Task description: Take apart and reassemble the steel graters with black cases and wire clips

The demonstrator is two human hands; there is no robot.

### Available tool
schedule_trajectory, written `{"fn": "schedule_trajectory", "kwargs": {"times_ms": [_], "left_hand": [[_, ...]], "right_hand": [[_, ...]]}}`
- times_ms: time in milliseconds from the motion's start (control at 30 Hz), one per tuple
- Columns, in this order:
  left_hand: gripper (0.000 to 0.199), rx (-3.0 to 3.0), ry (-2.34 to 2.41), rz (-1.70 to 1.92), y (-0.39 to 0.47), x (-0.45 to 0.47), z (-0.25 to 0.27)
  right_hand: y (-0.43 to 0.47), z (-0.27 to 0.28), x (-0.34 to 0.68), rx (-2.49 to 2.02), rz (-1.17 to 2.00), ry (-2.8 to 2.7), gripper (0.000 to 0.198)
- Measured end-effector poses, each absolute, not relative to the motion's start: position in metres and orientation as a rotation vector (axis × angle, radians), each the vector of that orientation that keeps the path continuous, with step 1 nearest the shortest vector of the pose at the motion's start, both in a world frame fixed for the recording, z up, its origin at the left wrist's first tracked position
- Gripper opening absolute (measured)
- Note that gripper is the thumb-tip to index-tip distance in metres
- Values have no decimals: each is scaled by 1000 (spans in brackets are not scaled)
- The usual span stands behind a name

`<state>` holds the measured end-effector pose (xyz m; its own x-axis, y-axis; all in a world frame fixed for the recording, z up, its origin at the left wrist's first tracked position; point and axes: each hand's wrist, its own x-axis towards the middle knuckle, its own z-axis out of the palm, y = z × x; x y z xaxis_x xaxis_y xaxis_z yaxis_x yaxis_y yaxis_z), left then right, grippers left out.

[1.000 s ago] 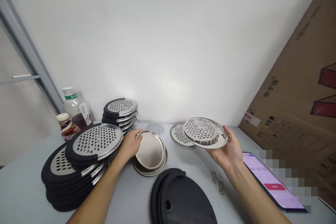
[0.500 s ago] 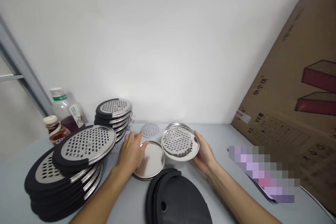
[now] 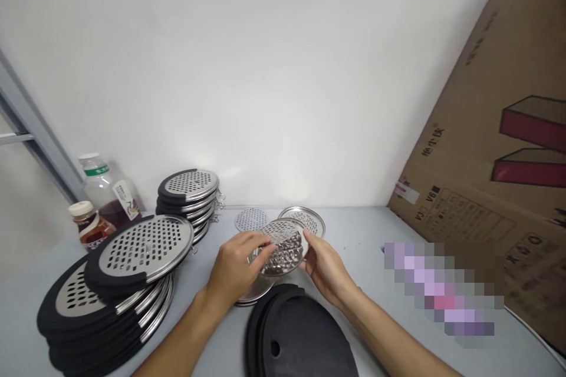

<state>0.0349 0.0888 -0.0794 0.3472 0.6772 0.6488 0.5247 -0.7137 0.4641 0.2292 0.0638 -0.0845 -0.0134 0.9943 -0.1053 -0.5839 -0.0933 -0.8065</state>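
Note:
My right hand [image 3: 326, 264] grips the edge of a shiny round metal lid [image 3: 285, 268], tilted above the table. Against that lid rests a thin perforated metal disc [image 3: 278, 231], its holes mirrored in the polished surface. My left hand [image 3: 241, 262] pinches the disc's left edge between thumb and fingers. Below it, partly covered by the hand, lies a stack of plain round metal plates [image 3: 256, 291]. Behind are a loose perforated disc [image 3: 250, 219] and another metal lid with holes [image 3: 305, 219]. Black half-round silicone pieces [image 3: 305, 336] are piled in front.
Stacks of perforated lids with black rims [image 3: 145, 247] stand at left, with a smaller stack [image 3: 190, 185] behind. Two bottles [image 3: 108, 188] are by the wall. A large cardboard box [image 3: 477, 188] leans at right, near a blurred-out purple object [image 3: 435, 288].
My right hand has brought the lid and disc left and slightly nearer. My left hand has moved right from the plates and taken hold of the disc, which now tilts off the lid.

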Motion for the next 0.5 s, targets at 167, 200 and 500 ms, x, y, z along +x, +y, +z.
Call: {"fn": "schedule_trajectory", "kwargs": {"times_ms": [167,200,500], "left_hand": [[13,2353,1043,1379,95,29,-70],[11,2255,1061,1416,95,30,-68],[31,1230,1384,1522,160,27,-88]], "right_hand": [[61,-82,225,-844,1499,-775,33],[60,-82,225,-850,1501,-768,33],[103,-98,274,-985,1198,-685,38]]}}
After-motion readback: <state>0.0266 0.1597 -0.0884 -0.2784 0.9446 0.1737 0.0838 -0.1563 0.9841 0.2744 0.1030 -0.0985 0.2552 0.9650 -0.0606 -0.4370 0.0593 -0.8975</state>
